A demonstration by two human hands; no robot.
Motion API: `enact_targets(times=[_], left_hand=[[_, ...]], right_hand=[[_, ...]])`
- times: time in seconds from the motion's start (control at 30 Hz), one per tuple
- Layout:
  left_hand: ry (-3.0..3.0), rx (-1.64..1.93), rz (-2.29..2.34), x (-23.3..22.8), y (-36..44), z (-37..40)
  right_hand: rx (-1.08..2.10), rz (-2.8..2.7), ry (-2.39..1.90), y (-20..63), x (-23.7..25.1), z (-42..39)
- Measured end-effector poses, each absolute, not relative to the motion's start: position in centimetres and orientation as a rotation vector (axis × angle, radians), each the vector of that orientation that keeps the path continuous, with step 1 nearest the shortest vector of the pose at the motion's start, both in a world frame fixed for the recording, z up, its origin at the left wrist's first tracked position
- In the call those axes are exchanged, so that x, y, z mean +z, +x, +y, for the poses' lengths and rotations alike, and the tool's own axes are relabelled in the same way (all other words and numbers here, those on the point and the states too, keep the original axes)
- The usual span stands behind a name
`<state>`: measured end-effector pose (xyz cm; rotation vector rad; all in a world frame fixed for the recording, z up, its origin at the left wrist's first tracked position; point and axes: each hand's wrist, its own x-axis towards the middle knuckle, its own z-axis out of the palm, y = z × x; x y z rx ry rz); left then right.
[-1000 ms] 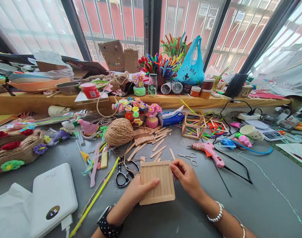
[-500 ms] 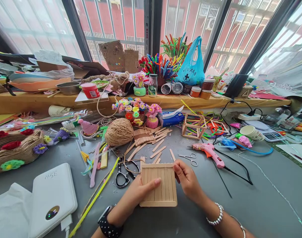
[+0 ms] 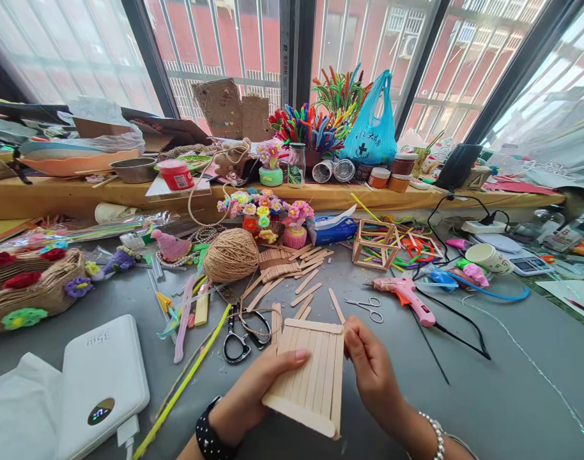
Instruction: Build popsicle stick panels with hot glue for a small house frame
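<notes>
Counted: 1 popsicle-stick panel [image 3: 311, 377], 2 hands, 1 ball of twine [image 3: 230, 255], 1 pink glue gun [image 3: 407, 295], 2 pairs of scissors, namely black-handled scissors [image 3: 241, 335] and small silver scissors [image 3: 368, 306], 1 white power bank [image 3: 98, 383], 1 open stick-frame cube [image 3: 376, 243], 1 blue plastic bag [image 3: 371, 131]. Loose popsicle sticks [image 3: 304, 281] scattered behind the panel, too overlapped for an exact count.

Panel held lifted just above the grey table [image 3: 488, 396], near the front edge, tilted so its near edge rises toward the camera; crosspieces visible at the far and near ends. Left hand [image 3: 253, 396] curled around the panel's left edge, thumb laid flat across the top face, remaining fingers hidden beneath. Right hand [image 3: 373, 367] closed on the panel's right edge near the far corner, fingertips pressed against the side, thumb not clearly visible. Black watch on the left wrist, beaded bracelet on the right.

Black-handled scissors just left of the panel, glue gun well to its right with a black cord trailing away.

Grey, cluttered tabletop, backed by a wooden ledge [image 3: 57, 191] crowded with jars, pipe cleaners [image 3: 311, 124] and handmade flower pots. Tall barred windows behind, red brick outside, bright daylight.
</notes>
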<state>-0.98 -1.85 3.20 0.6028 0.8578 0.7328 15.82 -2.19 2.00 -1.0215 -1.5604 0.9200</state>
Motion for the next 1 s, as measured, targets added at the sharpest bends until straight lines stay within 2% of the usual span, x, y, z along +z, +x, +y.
enact_targets(times=[0.17, 0.47, 0.57, 0.77, 1.0], left_hand=[[0.593, 0.744, 0.854, 3.6, -1.1, -1.7], [0.643, 0.828, 0.910, 3.2, -1.0, -1.7], [0.664, 0.897, 0.975, 3.5, -0.9, -1.6], [0.691, 0.957, 1.097, 3.2, -0.3, -1.5], [0.724, 0.962, 1.101, 2.9, -0.3, -1.5]], right_hand=[[0.603, -1.732, -0.964, 16.5, 1.9, -1.6], [0.507, -1.436, -1.211, 17.9, 2.5, -0.4], [0.588, -1.377, -1.276, 18.5, 2.4, 0.4], [0.709, -1.677, -1.192, 18.1, 2.3, 0.5], [1.151, -1.832, -1.173, 17.2, 2.9, -0.5]])
